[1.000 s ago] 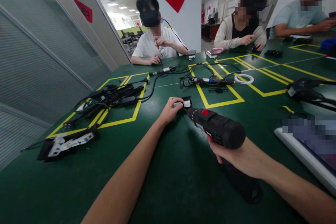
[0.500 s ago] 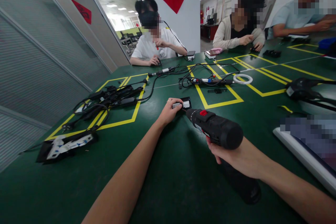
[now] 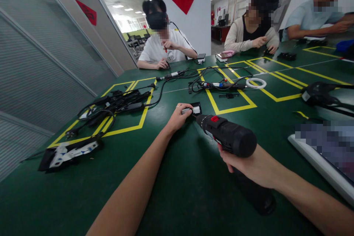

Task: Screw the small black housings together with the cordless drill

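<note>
- While the left hand (image 3: 179,116) pinches the small black-and-white part (image 3: 193,109) flat against the green bench (image 3: 171,191), the right hand (image 3: 250,164) is wrapped tight round the grip of a black cordless screwdriver (image 3: 228,135), whose bit tip meets the part's near edge.
- Judged from this head view, a screw on the part is being driven or loosened; the next move calls for a steady, in-line bit and a firm hold-down.
- Left of the part lies a tangle of black cables (image 3: 116,101); beyond it, a white ring (image 3: 256,83).
- Other people sit across the bench.
</note>
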### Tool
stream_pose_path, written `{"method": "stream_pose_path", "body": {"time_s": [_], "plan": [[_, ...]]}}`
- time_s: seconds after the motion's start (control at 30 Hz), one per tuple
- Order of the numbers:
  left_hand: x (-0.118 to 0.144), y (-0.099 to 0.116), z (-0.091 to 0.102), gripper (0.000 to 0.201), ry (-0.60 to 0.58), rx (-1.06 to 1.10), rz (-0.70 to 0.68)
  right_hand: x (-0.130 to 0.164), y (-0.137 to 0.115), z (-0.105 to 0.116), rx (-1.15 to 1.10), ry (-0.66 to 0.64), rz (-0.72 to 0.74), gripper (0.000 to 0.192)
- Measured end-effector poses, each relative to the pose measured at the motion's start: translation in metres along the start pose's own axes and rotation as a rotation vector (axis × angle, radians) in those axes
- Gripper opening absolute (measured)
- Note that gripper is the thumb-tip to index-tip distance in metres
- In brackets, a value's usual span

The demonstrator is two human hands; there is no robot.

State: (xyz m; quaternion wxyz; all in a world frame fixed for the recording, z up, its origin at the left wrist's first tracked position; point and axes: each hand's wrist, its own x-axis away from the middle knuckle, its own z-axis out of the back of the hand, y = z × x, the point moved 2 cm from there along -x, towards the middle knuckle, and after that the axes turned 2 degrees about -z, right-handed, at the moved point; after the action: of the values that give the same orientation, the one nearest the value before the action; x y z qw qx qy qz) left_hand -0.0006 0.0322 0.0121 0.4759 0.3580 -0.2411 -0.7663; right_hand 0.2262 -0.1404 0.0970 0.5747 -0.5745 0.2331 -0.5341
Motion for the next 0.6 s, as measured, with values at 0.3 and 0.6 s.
{"method": "stream_pose_path", "body": {"time_s": [0.3, 0.6], "plan": [[-0.0005, -0.0027, 0.0004, 0.025, 0.003, -0.037, -0.02, 0.0011, -0.0037, 0.0018, -0.011, -0.003, 0.007, 0.041], [0.0006, -0.0001, 0.0015, 0.025, -0.009, -0.047, -0.026, -0.0018, 0.0047, 0.0003, -0.009, -0.001, 0.005, 0.031]]}}
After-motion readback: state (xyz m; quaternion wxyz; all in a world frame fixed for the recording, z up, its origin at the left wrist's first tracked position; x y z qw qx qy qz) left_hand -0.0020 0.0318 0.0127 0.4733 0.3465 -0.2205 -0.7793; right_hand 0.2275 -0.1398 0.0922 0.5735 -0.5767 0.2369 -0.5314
